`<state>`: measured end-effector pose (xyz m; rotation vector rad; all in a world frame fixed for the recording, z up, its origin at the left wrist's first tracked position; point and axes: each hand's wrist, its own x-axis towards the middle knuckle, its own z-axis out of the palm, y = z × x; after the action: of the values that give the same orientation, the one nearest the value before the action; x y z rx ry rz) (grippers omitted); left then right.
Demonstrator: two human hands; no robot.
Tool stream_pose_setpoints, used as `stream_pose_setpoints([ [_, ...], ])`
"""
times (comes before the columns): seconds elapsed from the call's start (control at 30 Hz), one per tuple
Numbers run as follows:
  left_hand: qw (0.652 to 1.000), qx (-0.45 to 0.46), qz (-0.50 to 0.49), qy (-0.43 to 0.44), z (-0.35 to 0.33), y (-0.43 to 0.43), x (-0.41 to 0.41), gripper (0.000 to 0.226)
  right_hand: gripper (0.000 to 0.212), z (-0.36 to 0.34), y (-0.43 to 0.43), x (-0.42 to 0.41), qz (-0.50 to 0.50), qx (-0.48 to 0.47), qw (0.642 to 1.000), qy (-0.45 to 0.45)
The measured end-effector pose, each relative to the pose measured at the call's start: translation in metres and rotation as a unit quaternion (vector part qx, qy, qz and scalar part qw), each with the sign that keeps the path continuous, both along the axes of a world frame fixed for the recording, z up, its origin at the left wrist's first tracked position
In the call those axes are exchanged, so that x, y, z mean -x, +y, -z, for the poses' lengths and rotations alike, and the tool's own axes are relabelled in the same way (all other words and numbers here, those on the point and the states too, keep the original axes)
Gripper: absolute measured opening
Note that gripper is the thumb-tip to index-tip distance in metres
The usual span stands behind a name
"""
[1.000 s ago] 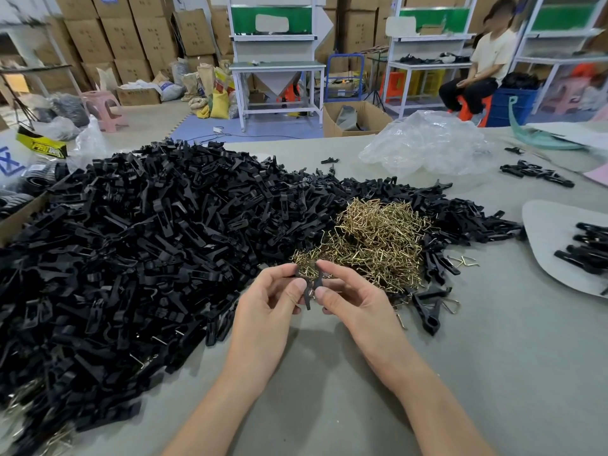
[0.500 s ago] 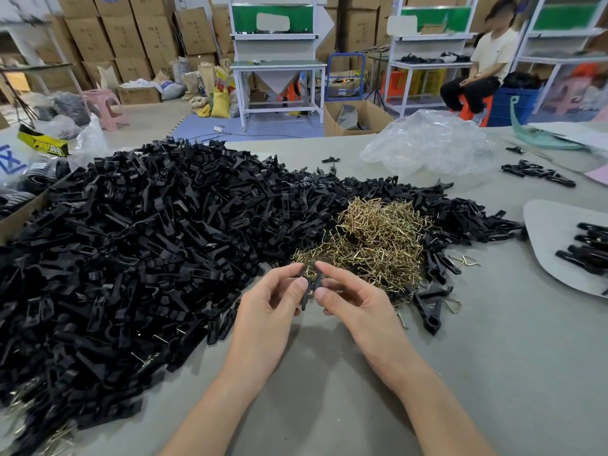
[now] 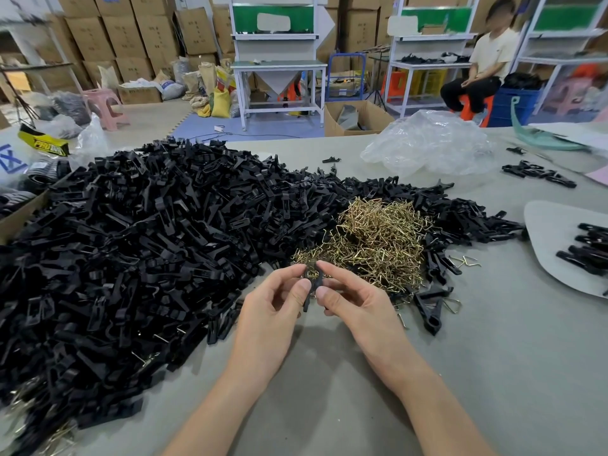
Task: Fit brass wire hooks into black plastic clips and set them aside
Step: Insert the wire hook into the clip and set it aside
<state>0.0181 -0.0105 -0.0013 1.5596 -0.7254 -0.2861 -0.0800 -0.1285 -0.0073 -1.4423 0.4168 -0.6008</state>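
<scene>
Black plastic clip [image 3: 312, 282] pinched between fingers [image 3: 301, 288] of left hand [image 3: 269, 320] and right hand [image 3: 358, 311].

A small assembly workshop with storage at the back.

A wide grey table [image 3: 493, 373] carries a bulk heap of black plastic clips [image 3: 148, 241] and a pile of brass wire hooks [image 3: 378, 238], with a crumpled clear plastic bag [image 3: 431, 146] behind them. Beyond it, cardboard boxes [image 3: 125, 37] are stacked high against the far wall. White-framed workbenches [image 3: 279, 65] with green back panels stand on the floor, among filled sacks [image 3: 220, 102], an open carton [image 3: 371, 118], a pink plastic stool [image 3: 105, 106] and a blue crate [image 3: 516, 105]. A person [image 3: 487, 64] sits at one workbench.
</scene>
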Motion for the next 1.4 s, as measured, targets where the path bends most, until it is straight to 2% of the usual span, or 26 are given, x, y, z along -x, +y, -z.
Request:
stream_pose_setpoints([
  [0.1,1.0,0.002,-0.01,0.014,0.0,0.0,0.001,0.017,0.039,0.0,0.0,-0.001,0.001,0.0,1.0,0.0],
  [0.27,1.0,0.0,-0.025,0.019,-0.001,0.001,0.001,0.002,0.038,-0.001,0.001,0.0,-0.002,-0.015,1.0,-0.013],
  [0.47,1.0,-0.003,-0.023,-0.017,-0.002,0.001,0.008,0.005,0.028,-0.002,0.0,-0.001,-0.007,-0.06,0.996,-0.057],
  [0.6,1.0,-0.009,-0.025,-0.013,-0.005,0.002,0.008,0.007,0.041,-0.003,-0.002,0.001,-0.03,-0.06,0.997,-0.041],
  [0.83,0.995,-0.06,-0.013,-0.083,-0.006,0.005,0.004,0.013,0.024,-0.007,0.0,0.002,-0.038,-0.045,0.997,-0.046],
  [0.9,0.971,-0.142,-0.063,-0.184,0.0,0.008,-0.006,0.016,0.02,-0.007,-0.002,0.002,-0.003,-0.062,0.996,-0.063],
  [0.97,0.92,-0.246,-0.104,-0.286,0.004,0.013,-0.016,0.028,0.019,-0.006,-0.006,0.002,0.036,-0.087,0.993,-0.076],
  [1.03,0.879,-0.33,-0.106,-0.329,0.008,0.016,-0.02,0.039,0.017,-0.005,-0.009,0.002,0.059,-0.106,0.989,-0.082],
  [1.1,0.85,-0.376,-0.092,-0.357,0.01,0.016,-0.021,0.041,0.016,-0.003,-0.01,0.001,0.064,-0.111,0.989,-0.08],
  [1.4,0.861,-0.353,-0.072,-0.359,0.01,0.007,-0.019,0.029,0.018,0.0,-0.008,-0.001,0.057,-0.094,0.992,-0.063],
])
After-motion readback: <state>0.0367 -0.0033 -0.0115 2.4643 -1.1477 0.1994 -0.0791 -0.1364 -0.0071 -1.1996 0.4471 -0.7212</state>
